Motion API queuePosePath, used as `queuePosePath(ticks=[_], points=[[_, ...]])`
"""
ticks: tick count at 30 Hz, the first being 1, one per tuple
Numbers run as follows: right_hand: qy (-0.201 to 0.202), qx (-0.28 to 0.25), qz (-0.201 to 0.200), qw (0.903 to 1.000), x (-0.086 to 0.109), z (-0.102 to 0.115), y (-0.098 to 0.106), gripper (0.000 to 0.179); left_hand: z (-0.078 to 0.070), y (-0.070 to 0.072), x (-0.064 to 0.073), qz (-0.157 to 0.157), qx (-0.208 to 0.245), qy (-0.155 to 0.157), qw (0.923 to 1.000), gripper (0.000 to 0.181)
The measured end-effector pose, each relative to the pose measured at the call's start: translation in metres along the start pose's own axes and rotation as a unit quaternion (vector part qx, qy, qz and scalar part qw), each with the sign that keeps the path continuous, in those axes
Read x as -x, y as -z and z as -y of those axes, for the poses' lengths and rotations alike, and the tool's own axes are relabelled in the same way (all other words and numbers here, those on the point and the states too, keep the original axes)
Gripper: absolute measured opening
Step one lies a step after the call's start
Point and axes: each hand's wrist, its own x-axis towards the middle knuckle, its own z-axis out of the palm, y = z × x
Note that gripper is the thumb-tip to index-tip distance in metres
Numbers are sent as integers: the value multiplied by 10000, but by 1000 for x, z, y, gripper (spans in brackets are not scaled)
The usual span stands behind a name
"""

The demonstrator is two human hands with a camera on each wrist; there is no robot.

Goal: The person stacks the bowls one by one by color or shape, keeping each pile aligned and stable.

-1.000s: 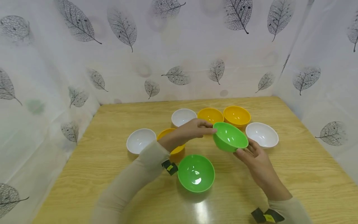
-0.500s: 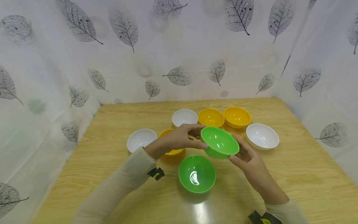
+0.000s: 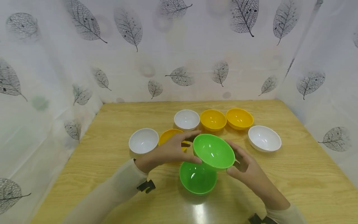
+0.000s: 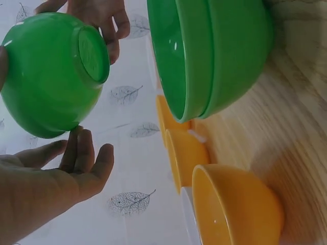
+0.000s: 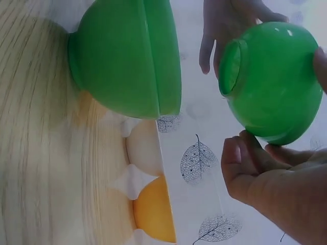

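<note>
A green bowl (image 3: 213,151) is held in the air, tilted, between my two hands. My left hand (image 3: 173,149) grips its left side, thumb near the front and fingers behind. At its right side my right hand (image 3: 250,171) holds it with thumb and fingertips. Below and slightly nearer stands a stack of green bowls (image 3: 197,180), partly covered by the raised one in the head view. Two rims show on that stack (image 4: 235,56) in the left wrist view. The held bowl's underside and foot ring (image 5: 232,69) face the right wrist camera.
Behind the hands stand a white bowl (image 3: 186,119) and two yellow bowls (image 3: 213,120) in a row. Another white bowl (image 3: 264,139) is at the right. To the left are a white bowl (image 3: 143,141) and a yellow bowl (image 3: 167,136), partly hidden by my left hand.
Both hands have brought the green bowl left and nearer, so it now overlaps the green stack in the head view. The left hand has drawn back leftward along with it.
</note>
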Motion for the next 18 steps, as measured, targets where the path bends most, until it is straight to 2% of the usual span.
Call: queuePosePath(ticks=[3, 6, 13, 18], points=[[450, 122, 213, 9987, 1, -3, -1, 78, 1, -3, 7, 33, -43, -227, 9997, 84], [685, 292, 220, 9970, 0, -6, -4, 81, 3, -5, 14, -35, -85, -374, 9993, 86], [770, 1058, 147, 9913, 3, -6, -14, 95, 8, -5, 33, -104, -339, -482, 9982, 92], [669, 1304, 194, 9890, 2, -9, -20, 97, 14, -6, 44, -159, -669, -638, 9956, 95]])
